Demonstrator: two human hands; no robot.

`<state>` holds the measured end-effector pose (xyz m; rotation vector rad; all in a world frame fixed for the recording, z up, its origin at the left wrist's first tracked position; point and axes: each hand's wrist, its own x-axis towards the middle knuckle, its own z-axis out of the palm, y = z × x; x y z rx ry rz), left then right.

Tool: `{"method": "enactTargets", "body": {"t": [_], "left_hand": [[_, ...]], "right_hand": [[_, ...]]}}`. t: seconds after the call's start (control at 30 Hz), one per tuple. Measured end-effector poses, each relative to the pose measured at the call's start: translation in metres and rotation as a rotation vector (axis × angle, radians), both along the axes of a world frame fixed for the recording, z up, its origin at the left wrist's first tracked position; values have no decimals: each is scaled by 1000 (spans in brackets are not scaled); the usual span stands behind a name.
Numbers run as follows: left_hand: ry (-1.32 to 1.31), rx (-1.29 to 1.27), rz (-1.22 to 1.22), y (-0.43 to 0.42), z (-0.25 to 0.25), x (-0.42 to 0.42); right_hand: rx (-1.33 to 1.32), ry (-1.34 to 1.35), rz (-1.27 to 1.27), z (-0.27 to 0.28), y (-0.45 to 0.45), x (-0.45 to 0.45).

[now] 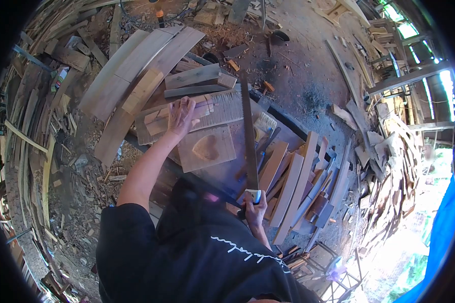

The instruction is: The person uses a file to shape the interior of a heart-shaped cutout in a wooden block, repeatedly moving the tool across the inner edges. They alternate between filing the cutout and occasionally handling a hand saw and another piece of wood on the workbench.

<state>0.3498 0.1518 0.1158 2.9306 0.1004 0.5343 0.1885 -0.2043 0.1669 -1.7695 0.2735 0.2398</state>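
Note:
My left hand (pixel 182 117) lies with its fingers spread on a wooden piece (pixel 156 119), which rests on a wider board (pixel 222 107) with many cut marks along its edge. In my right hand (pixel 255 207) is the handle of a handsaw (pixel 249 131). The long blade points away from me, beside the right end of the marked board; whether it touches the wood I cannot tell. Nearer my body, a square board (pixel 207 149) with a heart-shaped hollow lies just below the marked board.
Stacked planks (pixel 288 189) lie right of the saw. Long boards (pixel 136 70) and short blocks (pixel 192 78) lie at the upper left. A brush (pixel 264 123) is near the blade. Scrap wood (pixel 30 111) covers the left ground, with more wood piled at the right.

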Motion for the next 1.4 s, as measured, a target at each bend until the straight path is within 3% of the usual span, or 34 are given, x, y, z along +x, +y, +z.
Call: {"method": "enactTargets", "body": {"t": [0.07, 0.2, 0.37, 0.5, 0.57, 0.67, 0.9, 0.97, 1.03, 1.17, 1.27, 1.4], "left_hand": [[10, -79, -25, -3, 5, -4], [-112, 6, -58, -11, -12, -15], [167, -145, 82, -27, 0, -10], [144, -127, 93, -36, -3, 5], [373, -168, 218, -44, 17, 13], [296, -147, 312, -47, -1, 20], [314, -99, 199, -37, -25, 17], [387, -34, 316, -42, -18, 23], [472, -75, 305, -49, 9, 27], [635, -20, 395, -49, 10, 35], [586, -31, 366, -49, 9, 33], [594, 32, 299, -46, 15, 32]], "right_hand": [[-28, -11, 32, 0, 6, 4], [-151, -41, 152, 9, 26, 19], [-222, -142, 238, 9, 50, 32], [-240, -203, 275, 8, 58, 38], [-245, -239, 280, 6, 57, 38], [-277, -279, 293, 0, 51, 35], [-338, -351, 298, -35, 70, 46], [-394, -382, 240, -40, 66, 62], [-275, -402, 333, -42, 52, 72], [-395, -357, 359, 9, 40, 66], [-221, -432, 198, 25, 17, 39], [-123, -237, -70, 23, -26, 16]]}}
